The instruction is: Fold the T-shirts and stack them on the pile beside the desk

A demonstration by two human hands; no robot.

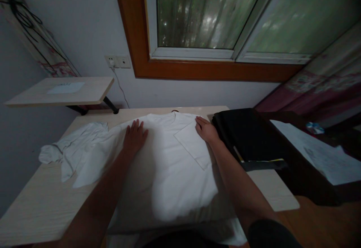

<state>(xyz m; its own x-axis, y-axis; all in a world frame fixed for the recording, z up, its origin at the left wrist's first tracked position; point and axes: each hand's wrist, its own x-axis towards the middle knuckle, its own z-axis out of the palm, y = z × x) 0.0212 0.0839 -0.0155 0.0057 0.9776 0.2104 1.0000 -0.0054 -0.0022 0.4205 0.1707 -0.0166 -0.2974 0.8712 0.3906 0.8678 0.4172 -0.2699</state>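
A white long-sleeved shirt (166, 157) lies spread on the table, its collar toward the wall and its lower edge hanging over the front. The sleeve on the right is folded inward across the body. On the left, the other sleeve (93, 154) extends outward, its end crumpled. My left hand (135, 137) rests flat on the left shoulder area with fingers spread, holding nothing. Near the right shoulder, my right hand (207, 129) lies on the folded edge with its fingers stretched out and close together.
Dark folded cloth (251, 135) lies at the table's right side. A small raised shelf (93, 92) with a paper label stands at the back left. Behind the pale wooden table (31, 206) are a wall socket (117, 61) and a window. Farther right, a sheet (318, 152) covers a dark surface.
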